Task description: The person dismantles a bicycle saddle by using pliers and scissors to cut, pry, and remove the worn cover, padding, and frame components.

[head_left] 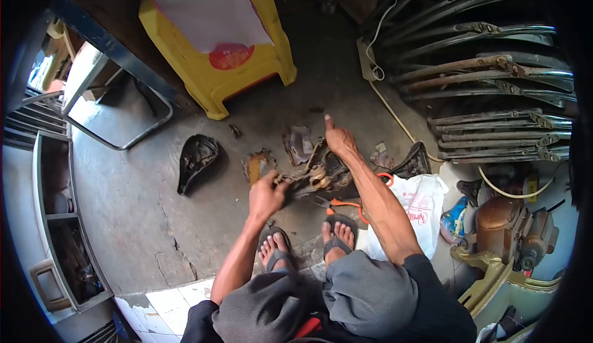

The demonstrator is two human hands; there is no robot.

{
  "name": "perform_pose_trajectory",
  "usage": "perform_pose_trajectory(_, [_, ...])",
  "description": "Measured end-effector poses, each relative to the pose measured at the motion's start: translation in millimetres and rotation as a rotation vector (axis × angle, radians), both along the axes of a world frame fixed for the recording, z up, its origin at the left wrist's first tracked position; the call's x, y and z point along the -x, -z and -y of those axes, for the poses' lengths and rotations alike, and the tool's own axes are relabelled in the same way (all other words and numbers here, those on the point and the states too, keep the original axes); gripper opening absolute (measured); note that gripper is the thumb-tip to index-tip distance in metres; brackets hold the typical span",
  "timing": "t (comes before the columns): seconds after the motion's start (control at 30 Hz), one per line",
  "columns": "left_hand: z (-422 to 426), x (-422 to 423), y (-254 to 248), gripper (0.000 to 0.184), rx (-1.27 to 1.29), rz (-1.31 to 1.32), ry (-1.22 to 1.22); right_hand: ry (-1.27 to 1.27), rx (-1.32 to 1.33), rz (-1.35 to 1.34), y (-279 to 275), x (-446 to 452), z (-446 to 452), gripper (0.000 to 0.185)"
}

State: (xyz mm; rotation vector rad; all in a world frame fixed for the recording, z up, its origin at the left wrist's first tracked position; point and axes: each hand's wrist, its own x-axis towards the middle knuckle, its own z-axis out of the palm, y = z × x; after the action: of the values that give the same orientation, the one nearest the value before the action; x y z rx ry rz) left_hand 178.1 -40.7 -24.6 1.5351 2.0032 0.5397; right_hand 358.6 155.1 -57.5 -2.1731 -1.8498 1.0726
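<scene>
Just above my feet lies a ragged dark piece with a tan, rusty-looking rod (316, 155) and a round, light-coloured part; its exact kind I cannot make out. My left hand (267, 195) is closed on its left end. My right hand (340, 139) is curled at its upper right, thumb stretched out; what the fingers hold is hidden. Below the piece are orange-handled pliers (341, 204). An orange loop handle (386, 179) shows right of my right forearm. Torn brown scraps (256, 164) and a greyish scrap (298, 145) lie close by.
A black bicycle saddle shell (197, 161) rests on the floor to the left, another dark saddle-like shape (415, 161) to the right. A yellow plastic stool (216, 90) stands ahead. Metal frames (494, 71) are stacked at right, near a white plastic bag (417, 198) and a cable (395, 114).
</scene>
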Motion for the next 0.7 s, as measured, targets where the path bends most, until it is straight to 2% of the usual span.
perform_pose_trajectory(0.07, [7,4,43,0.042,0.015,0.341,-0.393,0.031,0.067,0.011,-1,-11,4,0.088])
perform_pose_trajectory(0.1, [14,0,73,0.042,0.018,0.346,-0.388,0.057,0.077,0.032,5,-17,8,0.089])
perform_pose_trajectory(0.17, [31,-8,120,0.058,-0.043,0.317,-0.644,0.085,0.087,0.054,17,-29,14,0.089])
perform_pose_trajectory(0.2, [31,-15,101,0.074,0.098,0.757,-0.71,0.147,0.113,0.037,22,-33,15,0.089])
perform_pose_trajectory(0.23, [34,-27,81,0.074,0.103,0.756,-0.712,0.208,0.144,0.02,29,-37,20,0.089])
perform_pose_trajectory(0.3, [33,-50,56,0.096,0.312,1.561,-0.926,0.241,0.141,0.008,21,-34,33,0.089])
perform_pose_trajectory(0.33, [33,-52,73,0.106,0.257,1.771,-0.941,0.274,0.14,-0.002,17,-34,41,0.089])
perform_pose_trajectory(0.37, [31,-49,89,0.106,0.259,1.771,-0.942,0.274,0.142,-0.001,15,-35,45,0.089])
perform_pose_trajectory(0.43, [25,-41,111,0.105,0.19,1.856,-0.914,0.384,0.178,-0.162,13,-39,55,0.088])
perform_pose_trajectory(0.47, [19,-48,94,0.091,0.192,1.795,-1.056,0.381,0.179,-0.154,16,-41,62,0.088])
perform_pose_trajectory(0.5, [14,-52,90,0.091,0.186,1.803,-1.055,0.446,0.223,-0.278,21,-41,65,0.087])
perform_pose_trajectory(0.53, [9,-53,85,0.083,0.144,1.891,-0.89,0.51,0.265,-0.406,26,-40,67,0.087])
perform_pose_trajectory(0.57, [7,-56,81,0.077,0.107,1.966,-0.73,0.505,0.265,-0.404,39,-39,72,0.087])
perform_pose_trajectory(0.6, [-3,-62,68,0.066,0.043,1.961,-0.725,0.497,0.291,-0.486,54,-38,79,0.087])
perform_pose_trajectory(0.63, [-12,-57,69,0.066,0.037,1.96,-0.732,0.486,0.313,-0.57,67,-38,84,0.087])
perform_pose_trajectory(0.7, [-24,-41,77,0.062,0.088,2.101,-0.632,0.472,0.319,-0.535,51,-31,95,0.086])
